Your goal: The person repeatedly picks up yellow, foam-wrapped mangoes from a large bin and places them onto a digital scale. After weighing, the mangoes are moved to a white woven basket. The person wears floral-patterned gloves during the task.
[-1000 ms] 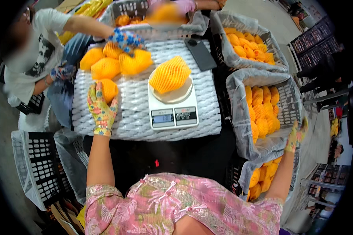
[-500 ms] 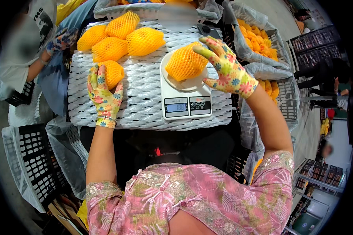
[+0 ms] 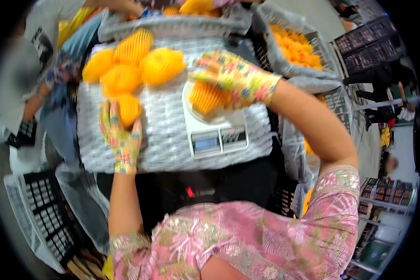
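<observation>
curling, left hand [image 3: 121, 136] cups one bundle [image 3: 129, 110]; right hand [image 3: 235, 79] spans another bundle [image 3: 204, 99].

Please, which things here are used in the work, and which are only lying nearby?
Apparently in use:
left hand, touching an orange netted piece
right hand, at another netted piece
white scale under that piece
four more netted pieces

Apparently lying about:
dark phone beyond the scale
black crate, lower left
stacked dark crates, upper right

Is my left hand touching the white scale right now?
Apart. The head view shows it: your left hand is off to the left, and a wide strip of white padding lies between it and the white scale.
</observation>
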`<state>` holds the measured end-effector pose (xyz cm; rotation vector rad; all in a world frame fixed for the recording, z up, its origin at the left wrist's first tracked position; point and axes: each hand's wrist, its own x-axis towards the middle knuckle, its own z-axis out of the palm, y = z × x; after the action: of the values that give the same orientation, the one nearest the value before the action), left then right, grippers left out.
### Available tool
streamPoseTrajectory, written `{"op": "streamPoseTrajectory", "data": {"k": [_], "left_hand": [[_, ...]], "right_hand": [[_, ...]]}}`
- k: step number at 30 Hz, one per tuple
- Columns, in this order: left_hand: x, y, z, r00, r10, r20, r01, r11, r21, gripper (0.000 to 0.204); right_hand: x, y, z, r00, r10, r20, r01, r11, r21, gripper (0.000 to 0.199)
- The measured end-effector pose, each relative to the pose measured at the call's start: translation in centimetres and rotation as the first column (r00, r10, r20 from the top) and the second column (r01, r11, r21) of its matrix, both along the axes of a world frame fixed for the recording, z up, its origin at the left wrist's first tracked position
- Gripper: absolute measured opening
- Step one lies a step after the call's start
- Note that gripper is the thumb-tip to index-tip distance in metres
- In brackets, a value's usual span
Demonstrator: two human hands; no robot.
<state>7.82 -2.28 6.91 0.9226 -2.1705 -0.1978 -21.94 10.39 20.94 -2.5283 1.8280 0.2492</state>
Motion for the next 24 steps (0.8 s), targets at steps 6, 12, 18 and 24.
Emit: {"op": "streamPoseTrajectory", "data": {"k": [6,12,18,24], "left_hand": [[0.1,-0.2,-0.3,0.999,0.039,-0.031,-0.039,0.999,-0.01,0.08],[0.0,0.0,-0.2,0.999,-0.005,-0.04,0.006,1.0,0.008,0.083],[0.3,0.0,-0.1,1.0,0.004,-0.018,-0.004,1.0,0.013,0.083],[0.2,0.2,0.0,0.999,0.027,-0.017,-0.027,0.999,0.033,0.084]], "right_hand": [[-0.3,-1.1,-0.3,0.984,0.097,0.149,-0.108,0.992,0.071,0.106],[-0.8,0.1,0.9,0.986,0.061,0.156,-0.062,0.998,-0.002,0.101],[-1.5,0.6,1.1,0.986,-0.008,0.167,0.001,0.999,0.042,0.105],[-2.0,1.4,1.3,0.989,-0.019,0.145,0.018,1.0,0.004,0.112]]}}
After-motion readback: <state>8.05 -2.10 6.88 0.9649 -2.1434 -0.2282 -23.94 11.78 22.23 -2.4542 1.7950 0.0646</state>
